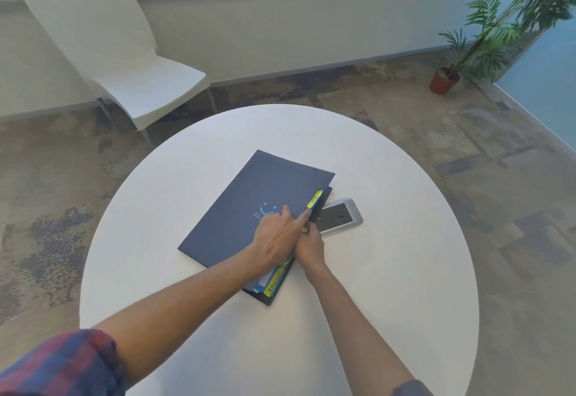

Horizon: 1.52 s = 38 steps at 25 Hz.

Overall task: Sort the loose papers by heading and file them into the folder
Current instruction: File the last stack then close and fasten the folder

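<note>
A dark blue folder (pixel 249 208) lies closed and askew near the middle of a round white table (pixel 389 271), its cover bearing a light blue printed emblem. Papers (pixel 274 283) with yellow and blue edges protrude along its right, open side. The left hand (pixel 276 236) rests on the cover, fingers extended and relaxed, index fingertip at the cover's right edge. The right hand (pixel 310 247) sits against that edge, partly beneath the left; whether its fingers grasp anything cannot be told. A grey table power socket (pixel 341 216) lies just beside the folder. A white chair (pixel 124 62) and potted plant (pixel 448 74) stand beyond.
</note>
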Motion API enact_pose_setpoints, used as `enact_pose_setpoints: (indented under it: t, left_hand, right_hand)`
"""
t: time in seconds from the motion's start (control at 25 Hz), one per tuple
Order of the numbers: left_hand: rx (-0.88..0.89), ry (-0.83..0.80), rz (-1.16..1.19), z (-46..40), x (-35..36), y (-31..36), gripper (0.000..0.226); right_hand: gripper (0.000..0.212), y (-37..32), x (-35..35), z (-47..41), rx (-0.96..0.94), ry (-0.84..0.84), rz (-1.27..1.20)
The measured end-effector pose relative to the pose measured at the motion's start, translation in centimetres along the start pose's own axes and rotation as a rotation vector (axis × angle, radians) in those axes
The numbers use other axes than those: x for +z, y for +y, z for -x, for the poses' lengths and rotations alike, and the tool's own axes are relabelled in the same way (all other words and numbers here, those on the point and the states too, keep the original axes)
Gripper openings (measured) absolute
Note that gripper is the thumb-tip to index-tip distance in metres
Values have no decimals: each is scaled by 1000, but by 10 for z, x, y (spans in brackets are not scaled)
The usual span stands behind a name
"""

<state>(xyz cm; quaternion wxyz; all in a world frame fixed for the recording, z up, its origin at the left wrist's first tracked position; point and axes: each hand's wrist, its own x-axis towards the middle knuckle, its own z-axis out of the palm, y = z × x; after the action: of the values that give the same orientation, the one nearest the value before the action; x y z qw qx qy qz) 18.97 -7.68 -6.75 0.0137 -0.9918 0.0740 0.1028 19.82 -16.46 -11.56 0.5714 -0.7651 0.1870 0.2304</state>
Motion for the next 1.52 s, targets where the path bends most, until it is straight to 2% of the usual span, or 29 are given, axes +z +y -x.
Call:
enact_pose_setpoints:
  t: [0.08,0.24,0.32,0.4,0.48,0.56,0.8,0.92,1.08,1.52]
  left_hand:
    - [0,-7,1,1,20,6,66]
    - [-51,75,260,7,37,-9,57]
    - [-188,44,318,10,46,-35,76]
    - [-371,-101,298,15,59,-65,100]
    - [-533,-173,324,22,72,-93,107]
    - [-607,-144,379,32,79,-110,106]
    - [-601,-28,364,72,88,-101,96]
    - [-611,-45,357,101,94,-80,96]
    - [-643,-65,372,142,97,-49,95]
    - [-626,-120,391,213,109,25,96]
  right_hand:
    - [33,13,-3,-1,37,-32,-38]
    - [27,26,-6,-6,60,-22,-112]
    - [28,25,-5,-6,66,-9,-160]
    - [30,22,-4,-3,48,11,-148]
    - [32,24,-2,-2,12,31,-58]
    - [41,28,0,0,-13,43,31]
    - [45,43,-6,15,-85,47,170]
    - [43,56,-18,35,-113,35,255]
    - [30,77,-41,62,-130,37,420]
    - [19,124,-88,101,-109,10,523]
